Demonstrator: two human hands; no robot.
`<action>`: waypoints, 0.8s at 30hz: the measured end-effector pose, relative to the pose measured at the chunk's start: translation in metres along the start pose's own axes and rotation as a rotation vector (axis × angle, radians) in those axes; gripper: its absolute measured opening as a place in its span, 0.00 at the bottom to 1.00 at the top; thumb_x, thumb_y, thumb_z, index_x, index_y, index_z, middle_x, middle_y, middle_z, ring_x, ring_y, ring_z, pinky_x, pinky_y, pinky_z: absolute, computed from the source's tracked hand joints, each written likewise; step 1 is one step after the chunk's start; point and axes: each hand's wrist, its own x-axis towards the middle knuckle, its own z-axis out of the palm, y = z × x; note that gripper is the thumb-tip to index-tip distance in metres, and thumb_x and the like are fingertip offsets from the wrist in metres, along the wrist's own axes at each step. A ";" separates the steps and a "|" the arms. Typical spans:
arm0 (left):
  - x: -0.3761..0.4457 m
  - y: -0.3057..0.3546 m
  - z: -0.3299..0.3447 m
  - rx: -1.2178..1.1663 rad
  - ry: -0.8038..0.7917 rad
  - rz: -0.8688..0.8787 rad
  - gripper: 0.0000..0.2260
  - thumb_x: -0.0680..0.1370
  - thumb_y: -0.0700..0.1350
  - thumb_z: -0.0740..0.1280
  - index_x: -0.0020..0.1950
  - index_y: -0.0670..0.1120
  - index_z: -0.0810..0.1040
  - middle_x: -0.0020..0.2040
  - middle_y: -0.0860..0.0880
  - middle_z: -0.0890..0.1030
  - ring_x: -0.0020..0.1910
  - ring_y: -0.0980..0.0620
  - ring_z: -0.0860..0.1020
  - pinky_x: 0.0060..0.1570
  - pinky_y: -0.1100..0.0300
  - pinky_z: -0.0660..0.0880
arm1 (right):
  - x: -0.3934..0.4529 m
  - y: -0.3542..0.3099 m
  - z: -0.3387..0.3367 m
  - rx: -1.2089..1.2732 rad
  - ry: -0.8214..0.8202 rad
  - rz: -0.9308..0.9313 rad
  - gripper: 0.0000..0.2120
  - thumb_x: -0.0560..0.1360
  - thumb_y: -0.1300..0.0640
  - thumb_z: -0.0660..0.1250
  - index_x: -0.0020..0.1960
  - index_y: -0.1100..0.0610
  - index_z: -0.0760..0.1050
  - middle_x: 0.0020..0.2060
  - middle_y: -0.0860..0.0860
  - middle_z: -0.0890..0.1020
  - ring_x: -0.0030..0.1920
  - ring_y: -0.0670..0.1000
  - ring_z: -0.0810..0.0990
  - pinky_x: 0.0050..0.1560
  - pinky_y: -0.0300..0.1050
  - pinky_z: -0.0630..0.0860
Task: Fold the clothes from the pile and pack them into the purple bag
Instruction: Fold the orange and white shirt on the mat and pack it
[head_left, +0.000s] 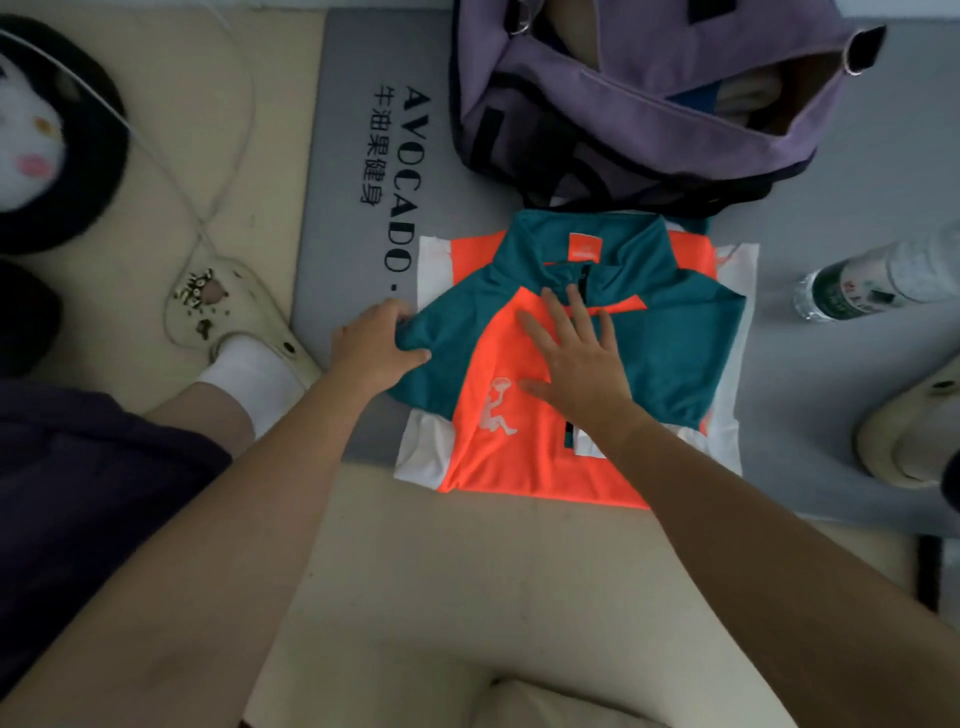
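Observation:
An orange, teal and white jersey (670, 353) lies partly folded on the grey mat (353, 156), collar towards the purple bag (649, 104). My left hand (374, 343) grips the teal sleeve at the jersey's left edge. My right hand (576, 358) presses flat on the orange chest panel with fingers spread. The bag stands open just beyond the jersey, with folded cloth showing inside its right end.
A plastic water bottle (872, 286) lies on the mat at the right. A cream clog on my socked foot (234, 322) is at the left, another clog (909, 436) at the right. A white cable (208, 156) crosses the beige floor; a black plush item (57, 135) lies far left.

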 end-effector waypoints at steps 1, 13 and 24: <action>0.000 -0.008 -0.002 0.011 -0.033 -0.024 0.23 0.71 0.55 0.75 0.62 0.49 0.74 0.60 0.49 0.78 0.58 0.46 0.77 0.60 0.47 0.73 | 0.001 0.000 0.002 -0.013 -0.005 0.006 0.42 0.73 0.35 0.64 0.79 0.46 0.49 0.80 0.51 0.46 0.79 0.57 0.40 0.75 0.63 0.48; -0.014 -0.050 -0.030 -0.202 -0.087 -0.038 0.09 0.80 0.48 0.67 0.46 0.44 0.81 0.42 0.47 0.82 0.43 0.49 0.78 0.38 0.58 0.70 | 0.005 0.001 0.005 0.012 0.009 0.014 0.42 0.72 0.33 0.64 0.79 0.45 0.51 0.80 0.51 0.48 0.79 0.56 0.41 0.74 0.64 0.50; -0.040 -0.002 -0.026 -0.104 0.013 0.124 0.21 0.77 0.52 0.68 0.29 0.47 0.64 0.26 0.52 0.68 0.28 0.52 0.67 0.30 0.58 0.61 | 0.008 0.003 -0.008 0.107 -0.070 0.018 0.36 0.75 0.37 0.62 0.78 0.44 0.52 0.80 0.49 0.46 0.79 0.54 0.39 0.75 0.63 0.45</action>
